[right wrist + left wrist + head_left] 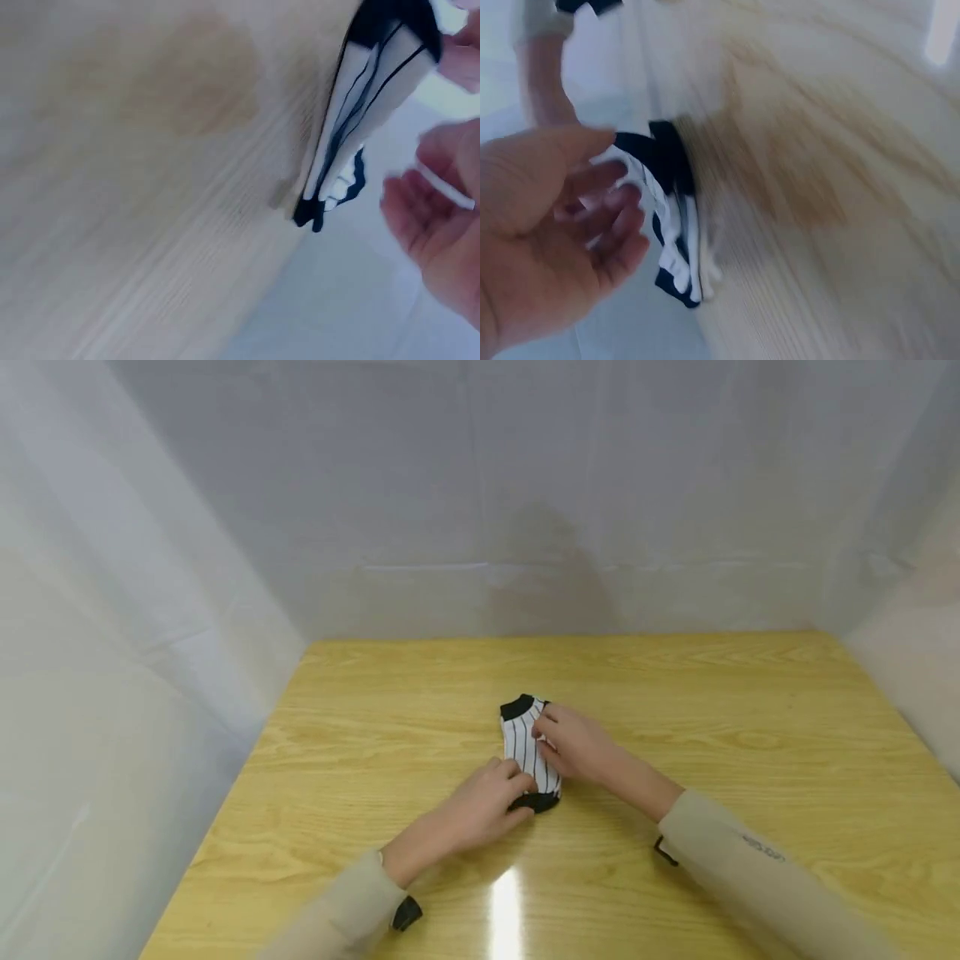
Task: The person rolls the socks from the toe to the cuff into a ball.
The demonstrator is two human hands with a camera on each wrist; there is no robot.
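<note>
Resting on striped sock (527, 747) | left hand (483, 806) touches near end | right hand (573, 745) pinches side | wooden table (750, 735)

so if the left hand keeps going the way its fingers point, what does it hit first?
Likely the striped sock. The left hand points up and right with fingertips already at the sock's near black end; beyond that sits the right hand. Actual contact is hard to confirm.
</note>
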